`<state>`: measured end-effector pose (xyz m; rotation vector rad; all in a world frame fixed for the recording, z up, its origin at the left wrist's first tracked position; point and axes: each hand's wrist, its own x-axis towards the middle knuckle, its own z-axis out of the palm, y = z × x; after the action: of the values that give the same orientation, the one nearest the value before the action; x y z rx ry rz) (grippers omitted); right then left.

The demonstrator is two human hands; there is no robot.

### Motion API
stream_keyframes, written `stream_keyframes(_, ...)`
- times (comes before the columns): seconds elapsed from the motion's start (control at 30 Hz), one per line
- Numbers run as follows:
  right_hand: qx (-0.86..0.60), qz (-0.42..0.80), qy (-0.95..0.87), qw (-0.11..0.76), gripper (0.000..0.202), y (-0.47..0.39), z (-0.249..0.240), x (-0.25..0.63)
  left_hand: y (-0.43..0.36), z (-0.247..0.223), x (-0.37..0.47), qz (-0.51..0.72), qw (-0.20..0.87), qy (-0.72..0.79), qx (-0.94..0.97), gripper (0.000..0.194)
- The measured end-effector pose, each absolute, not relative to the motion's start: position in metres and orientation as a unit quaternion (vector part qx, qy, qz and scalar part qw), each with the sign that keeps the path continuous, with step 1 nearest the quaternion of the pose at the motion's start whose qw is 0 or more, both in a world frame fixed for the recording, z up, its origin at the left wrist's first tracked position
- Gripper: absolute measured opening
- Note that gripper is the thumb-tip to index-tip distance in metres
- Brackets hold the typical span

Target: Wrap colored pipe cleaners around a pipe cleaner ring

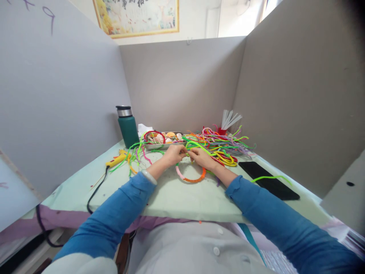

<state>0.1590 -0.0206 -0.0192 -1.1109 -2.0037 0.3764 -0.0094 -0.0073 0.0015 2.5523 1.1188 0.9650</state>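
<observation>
A ring wrapped in pipe cleaners (194,180) hangs below my fingertips, its visible lower part orange, pink and green. My left hand (176,153) is closed in a pinch on the ring's top left side. Close beside it, my right hand (202,157) pinches a lime-green pipe cleaner (196,144) at the top of the ring. The fingertips nearly meet, and the exact contact between them is hidden. A lime strand (268,178) also emerges beyond my right forearm.
Behind my hands stands a metal tray (151,146) of shells. Pipe cleaners (228,141) pile up at right, near a red cup (222,131) of white sticks. A yellow glue gun (117,159) and green bottle (128,129) are left; a black phone-like slab (265,184) lies right. Grey partitions (182,83) enclose the table.
</observation>
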Motion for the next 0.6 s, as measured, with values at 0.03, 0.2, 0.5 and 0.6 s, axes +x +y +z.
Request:
stream_keyframes(0.03, -0.440, 0.147, -0.791, 0.398, 0.032, -0.0207, -0.0189, 0.1589, -0.0072, 0.0016, -0.0094, 0.323, 0.092, 0.379, 0.862, 0.013)
stream_keyframes(0.2, -0.446, 0.152, -0.791, 0.390, 0.031, -0.0206, -0.0186, 0.1588, -0.0073, 0.0021, -0.0095, 0.319, 0.062, 0.380, 0.866, 0.013)
stream_keyframes(0.5, -0.444, 0.139, -0.798, 0.384, 0.032, -0.0177, -0.0217, 0.1601, -0.0094, 0.0028, -0.0105, 0.301, 0.049, 0.391, 0.869, 0.015)
stream_keyframes(0.6, -0.449, 0.141, -0.795, 0.382, 0.032, -0.0165, -0.0230, 0.1604, -0.0106, 0.0033, -0.0109, 0.301, 0.038, 0.388, 0.871, 0.016)
